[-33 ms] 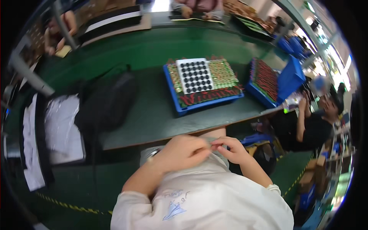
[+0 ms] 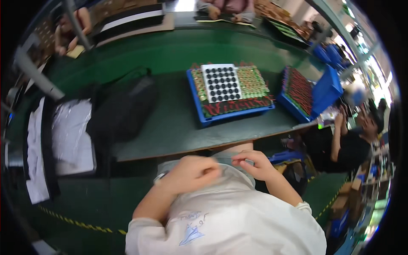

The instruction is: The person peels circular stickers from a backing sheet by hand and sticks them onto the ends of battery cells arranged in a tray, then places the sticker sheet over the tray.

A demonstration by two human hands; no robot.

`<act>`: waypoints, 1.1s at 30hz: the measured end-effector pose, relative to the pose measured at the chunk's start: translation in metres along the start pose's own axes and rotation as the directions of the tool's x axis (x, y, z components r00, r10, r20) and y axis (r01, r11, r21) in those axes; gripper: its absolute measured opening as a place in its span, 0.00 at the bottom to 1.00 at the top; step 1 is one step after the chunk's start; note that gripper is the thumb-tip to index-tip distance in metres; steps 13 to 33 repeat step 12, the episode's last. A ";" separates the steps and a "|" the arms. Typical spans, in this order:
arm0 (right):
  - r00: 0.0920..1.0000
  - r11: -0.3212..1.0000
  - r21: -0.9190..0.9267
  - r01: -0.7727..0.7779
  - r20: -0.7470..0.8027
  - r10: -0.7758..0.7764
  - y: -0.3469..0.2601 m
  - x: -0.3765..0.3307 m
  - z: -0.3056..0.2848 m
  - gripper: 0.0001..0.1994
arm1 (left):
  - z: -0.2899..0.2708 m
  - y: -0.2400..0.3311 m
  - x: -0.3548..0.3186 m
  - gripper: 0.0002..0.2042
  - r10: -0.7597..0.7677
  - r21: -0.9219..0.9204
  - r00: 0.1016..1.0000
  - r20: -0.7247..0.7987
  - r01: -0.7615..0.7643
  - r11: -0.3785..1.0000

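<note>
My left hand (image 2: 197, 172) is above my lap, its fingers curled in and somewhat blurred. Just to its right is my right hand (image 2: 256, 165), thumb and fingertips brought together in a pinch. A gap separates the two hands. Anything held in either one is too small or hidden to make out. Beyond them on the table stands a blue tray (image 2: 238, 116) packed with small green cylindrical parts (image 2: 253, 83) with red leads. On top of these parts lies a white sheet (image 2: 205, 80) bearing rows of round black pads.
The green table (image 2: 178, 140) ends just ahead of my hands. To its left are a black bag (image 2: 123, 108) and plastic-wrapped white material (image 2: 74, 140). A second blue tray (image 2: 293, 104) with an upright blue bin (image 2: 326, 91) sits right, near a seated person (image 2: 340, 140). Others work across the table.
My left hand has moved left, away from my right hand, opening a gap between them. The whole view has shifted slightly; the trays and the sheet stay in place.
</note>
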State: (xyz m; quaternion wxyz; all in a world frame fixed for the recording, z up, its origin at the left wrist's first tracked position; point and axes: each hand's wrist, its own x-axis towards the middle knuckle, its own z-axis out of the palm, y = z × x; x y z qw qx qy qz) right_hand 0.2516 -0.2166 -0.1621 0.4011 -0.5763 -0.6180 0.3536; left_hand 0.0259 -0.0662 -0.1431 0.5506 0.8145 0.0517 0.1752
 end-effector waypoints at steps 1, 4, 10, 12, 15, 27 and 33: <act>0.999 1.000 0.022 0.005 0.038 -0.006 -0.001 0.016 0.004 0.13 | -0.006 -0.005 -0.038 0.06 -0.165 -0.103 0.984 -0.067 0.158 0.982; 0.960 0.979 0.070 0.189 0.198 -0.199 -0.007 0.055 0.013 0.12 | 0.002 -0.010 -0.137 0.08 -0.393 -0.306 0.787 -0.475 0.271 0.913; 0.692 0.694 0.030 0.719 -0.121 -0.712 -0.064 0.120 -0.028 0.29 | 0.003 0.045 -0.141 0.16 0.274 0.348 0.240 -0.931 0.364 0.864; 0.659 0.659 -0.081 0.748 -0.024 -0.751 -0.101 0.124 -0.049 0.44 | -0.014 0.044 -0.129 0.19 0.719 0.742 0.327 -0.614 -0.072 0.666; 0.659 0.659 -0.081 0.748 -0.024 -0.751 -0.101 0.124 -0.049 0.44 | -0.014 0.044 -0.129 0.19 0.719 0.742 0.327 -0.614 -0.072 0.666; 0.659 0.659 -0.081 0.748 -0.024 -0.751 -0.101 0.124 -0.049 0.44 | -0.014 0.044 -0.129 0.19 0.719 0.742 0.327 -0.614 -0.072 0.666; 0.659 0.659 -0.081 0.748 -0.024 -0.751 -0.101 0.124 -0.049 0.44 | -0.014 0.044 -0.129 0.19 0.719 0.742 0.327 -0.614 -0.072 0.666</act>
